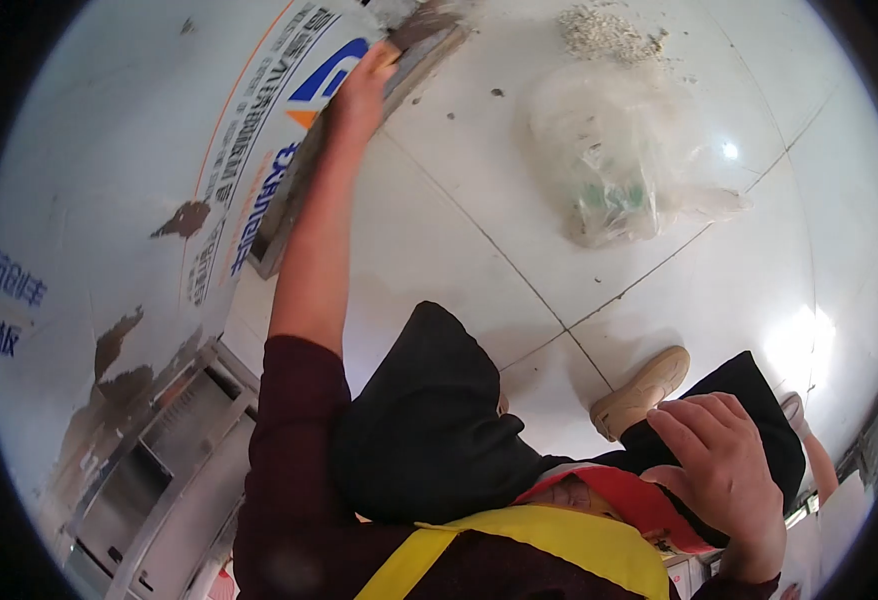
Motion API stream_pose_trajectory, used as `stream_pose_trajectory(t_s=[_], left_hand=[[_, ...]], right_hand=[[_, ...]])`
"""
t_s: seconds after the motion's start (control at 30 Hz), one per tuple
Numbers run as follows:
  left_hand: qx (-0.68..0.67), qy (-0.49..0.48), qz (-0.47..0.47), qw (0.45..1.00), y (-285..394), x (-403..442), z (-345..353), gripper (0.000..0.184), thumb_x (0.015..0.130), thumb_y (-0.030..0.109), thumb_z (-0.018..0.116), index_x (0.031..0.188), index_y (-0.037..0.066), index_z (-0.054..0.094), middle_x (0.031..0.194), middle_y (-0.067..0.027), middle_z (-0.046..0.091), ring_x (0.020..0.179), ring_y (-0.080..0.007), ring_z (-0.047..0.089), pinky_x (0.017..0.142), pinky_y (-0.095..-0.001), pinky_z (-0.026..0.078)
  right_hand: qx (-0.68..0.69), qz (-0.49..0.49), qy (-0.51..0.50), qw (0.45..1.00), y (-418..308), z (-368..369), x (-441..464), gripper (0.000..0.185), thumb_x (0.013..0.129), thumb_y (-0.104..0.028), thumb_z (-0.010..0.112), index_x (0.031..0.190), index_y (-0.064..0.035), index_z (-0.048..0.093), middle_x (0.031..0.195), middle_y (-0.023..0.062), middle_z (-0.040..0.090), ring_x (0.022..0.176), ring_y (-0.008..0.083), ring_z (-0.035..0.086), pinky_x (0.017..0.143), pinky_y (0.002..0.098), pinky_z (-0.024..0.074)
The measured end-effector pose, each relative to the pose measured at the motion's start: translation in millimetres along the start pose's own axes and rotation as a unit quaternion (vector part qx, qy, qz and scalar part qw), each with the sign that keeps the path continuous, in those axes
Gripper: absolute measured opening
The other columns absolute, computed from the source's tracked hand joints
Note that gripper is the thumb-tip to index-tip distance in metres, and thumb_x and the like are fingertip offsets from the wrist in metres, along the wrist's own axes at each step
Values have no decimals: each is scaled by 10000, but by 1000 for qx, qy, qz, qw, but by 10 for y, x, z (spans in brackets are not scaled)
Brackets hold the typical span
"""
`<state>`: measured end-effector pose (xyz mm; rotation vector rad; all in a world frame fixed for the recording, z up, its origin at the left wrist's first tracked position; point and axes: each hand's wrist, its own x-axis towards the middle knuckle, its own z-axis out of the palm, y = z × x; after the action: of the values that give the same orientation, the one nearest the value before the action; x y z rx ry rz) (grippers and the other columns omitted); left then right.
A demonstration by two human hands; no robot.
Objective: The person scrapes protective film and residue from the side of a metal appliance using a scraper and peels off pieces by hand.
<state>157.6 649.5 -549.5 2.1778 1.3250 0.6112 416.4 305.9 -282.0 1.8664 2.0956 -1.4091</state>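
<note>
My left arm stretches up along a large cabinet side covered in printed film (159, 120). My left hand (362, 92) is closed, and a light tan end, like a wooden handle, shows at its fingers. Just beyond it is a dark brown flat part (421, 30); whether it belongs to the same tool I cannot tell. My right hand (717, 462) is beside my knee with nothing visible in it, its fingers loosely bent and the thumb apart.
A crumpled clear plastic bag (614, 165) with something green inside lies on the tiled floor (469, 240). Behind it is a heap of pale crumbs (609, 35). My tan shoe (642, 388) stands on the tiles. Another person's foot (794, 410) shows at right.
</note>
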Motion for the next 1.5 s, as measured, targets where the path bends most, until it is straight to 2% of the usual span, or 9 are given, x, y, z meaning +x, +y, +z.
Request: stream_pose_trajectory(t_s=[0.17,0.37,0.57,0.67,0.93,0.97,1.07,1.17,1.5], left_hand=[[-5,-66,-65,996,-525,-144,-178,467,852,214,605,1269,44,480,1242,-123,547,1129,-207,519,937,-278,376],[221,-78,-85,968,-1230,-545,-445,310,802,143,624,1104,80,609,995,-165,644,926,-313,611,775,-354,468],[172,-75,34,982,-995,26,-15,264,769,48,574,1029,40,620,913,-168,645,872,-285,624,735,-341,469],[109,-104,-116,982,-1097,165,140,288,765,7,535,1035,39,632,938,-149,659,875,-222,637,744,-310,471],[78,11,-123,989,-975,-99,-50,397,801,128,643,1180,31,576,1121,-111,623,1004,-165,585,848,-275,440],[-105,-15,-212,972,-958,-102,-79,488,801,166,663,1240,8,518,1188,-94,580,1057,-162,547,903,-268,406],[-108,-22,24,994,-425,-46,-1,370,827,155,629,1160,10,557,1053,-98,620,991,-207,571,875,-287,417],[0,-8,52,999,370,-156,-124,329,823,164,605,1126,40,577,1067,-115,634,948,-214,604,830,-297,455],[-2,50,-283,958,-2860,-2799,-1610,306,779,151,661,1065,45,627,959,-57,649,829,-158,575,811,-271,439]], right_hand=[[6,-14,12,1000,26,-10,-26,450,665,-249,713,1029,-43,548,969,97,602,916,249,582,814,364,439],[12,-9,-4,1000,85,-21,8,455,665,-258,719,1029,-41,554,965,95,601,902,254,580,815,366,440],[12,-12,-17,1000,95,-58,78,463,672,-265,719,1032,-21,561,967,111,600,897,265,581,815,367,442],[19,-5,-20,1000,83,-101,66,474,674,-271,719,1036,-10,559,974,120,598,897,268,581,815,370,442],[11,10,-20,1000,77,-65,23,482,668,-263,710,1039,3,557,998,133,588,908,280,569,822,378,433],[10,10,-23,1000,84,-62,27,483,666,-264,707,1040,3,558,998,134,589,910,284,566,824,380,432],[-14,14,-20,1000,95,-29,47,483,671,-274,695,1047,-2,560,1000,133,589,917,296,560,824,391,433],[-43,12,-27,999,36,42,58,477,688,-291,680,1049,-3,560,1000,133,589,925,305,557,825,405,434],[-94,14,-79,992,79,104,113,498,742,-363,643,1080,-13,537,1049,135,584,976,317,545,830,414,453]])
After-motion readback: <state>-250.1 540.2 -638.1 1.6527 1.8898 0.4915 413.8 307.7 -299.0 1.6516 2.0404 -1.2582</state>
